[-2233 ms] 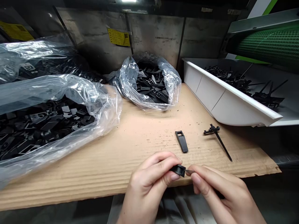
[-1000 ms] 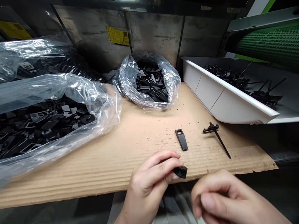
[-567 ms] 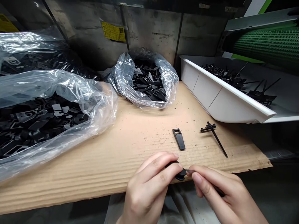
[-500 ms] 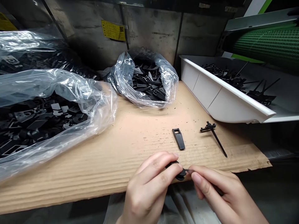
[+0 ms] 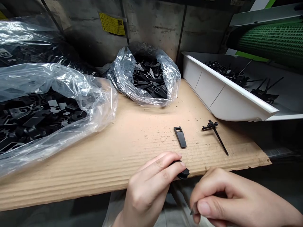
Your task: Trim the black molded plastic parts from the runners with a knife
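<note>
Pinching one black plastic part [image 5: 183,173]

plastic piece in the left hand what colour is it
The plastic piece in the left hand is plain black; the head view shows it best.

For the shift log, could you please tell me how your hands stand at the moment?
Left hand pinching black plastic block. Right hand apart, pinching thin grey pin. Slotted black plastic strip on corrugated cardboard ahead.
</note>
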`<action>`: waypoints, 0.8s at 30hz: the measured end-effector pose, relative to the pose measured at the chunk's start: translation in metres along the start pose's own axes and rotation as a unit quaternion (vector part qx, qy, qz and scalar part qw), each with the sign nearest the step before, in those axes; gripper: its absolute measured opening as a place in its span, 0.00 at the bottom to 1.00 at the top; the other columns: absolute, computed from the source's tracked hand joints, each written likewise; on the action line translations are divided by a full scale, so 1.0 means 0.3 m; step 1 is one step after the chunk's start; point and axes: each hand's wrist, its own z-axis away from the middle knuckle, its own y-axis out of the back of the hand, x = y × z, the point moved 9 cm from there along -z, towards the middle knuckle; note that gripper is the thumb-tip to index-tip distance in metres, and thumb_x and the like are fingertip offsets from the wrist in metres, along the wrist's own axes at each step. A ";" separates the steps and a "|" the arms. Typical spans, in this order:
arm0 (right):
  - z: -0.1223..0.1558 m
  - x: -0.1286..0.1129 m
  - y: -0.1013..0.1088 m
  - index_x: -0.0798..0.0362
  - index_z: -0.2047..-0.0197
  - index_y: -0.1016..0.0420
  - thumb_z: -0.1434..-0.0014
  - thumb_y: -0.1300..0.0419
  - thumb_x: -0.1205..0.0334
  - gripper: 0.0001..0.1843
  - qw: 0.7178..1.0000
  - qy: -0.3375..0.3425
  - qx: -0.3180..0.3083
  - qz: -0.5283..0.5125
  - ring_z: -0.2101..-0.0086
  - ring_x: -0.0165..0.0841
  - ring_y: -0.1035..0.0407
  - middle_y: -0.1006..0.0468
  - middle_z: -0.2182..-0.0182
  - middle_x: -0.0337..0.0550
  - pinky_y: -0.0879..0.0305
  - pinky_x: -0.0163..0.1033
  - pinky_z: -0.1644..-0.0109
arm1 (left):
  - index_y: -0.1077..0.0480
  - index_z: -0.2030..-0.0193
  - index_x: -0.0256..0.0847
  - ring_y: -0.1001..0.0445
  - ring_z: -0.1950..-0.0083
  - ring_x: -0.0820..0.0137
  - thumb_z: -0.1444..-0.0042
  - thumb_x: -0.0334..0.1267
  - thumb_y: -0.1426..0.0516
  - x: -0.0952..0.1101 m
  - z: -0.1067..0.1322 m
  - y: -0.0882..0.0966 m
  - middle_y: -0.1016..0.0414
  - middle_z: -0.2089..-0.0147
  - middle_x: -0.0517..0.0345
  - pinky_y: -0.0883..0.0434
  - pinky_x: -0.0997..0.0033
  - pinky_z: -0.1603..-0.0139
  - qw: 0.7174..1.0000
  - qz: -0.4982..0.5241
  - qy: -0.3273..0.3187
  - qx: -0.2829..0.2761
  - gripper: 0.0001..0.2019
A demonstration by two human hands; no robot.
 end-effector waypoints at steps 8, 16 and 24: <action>0.083 -0.024 0.130 0.44 0.61 0.26 0.48 0.38 0.63 0.10 0.921 0.154 0.354 0.063 0.68 0.28 0.25 0.20 0.68 0.35 0.30 0.24 0.65 | 0.28 0.55 0.38 0.26 0.54 0.69 0.48 0.20 0.45 0.011 -0.010 0.007 0.24 0.54 0.53 0.31 0.79 0.52 1.000 0.019 -0.002 0.004 0.15; -0.008 0.011 0.062 0.48 0.58 0.30 0.50 0.40 0.68 0.14 0.945 0.123 0.302 0.022 0.74 0.26 0.29 0.26 0.75 0.33 0.30 0.25 0.68 | 0.26 0.58 0.44 0.24 0.61 0.71 0.47 0.25 0.42 -0.020 -0.040 0.022 0.22 0.62 0.61 0.29 0.82 0.61 0.990 0.106 0.092 0.034 0.12; 0.091 -0.040 0.078 0.43 0.51 0.30 0.41 0.49 0.60 0.14 0.871 0.160 0.420 0.201 0.60 0.31 0.27 0.23 0.61 0.38 0.31 0.27 0.59 | 0.28 0.58 0.45 0.26 0.62 0.72 0.40 0.29 0.50 -0.047 -0.016 0.008 0.24 0.63 0.62 0.33 0.80 0.63 0.981 0.064 0.181 0.009 0.11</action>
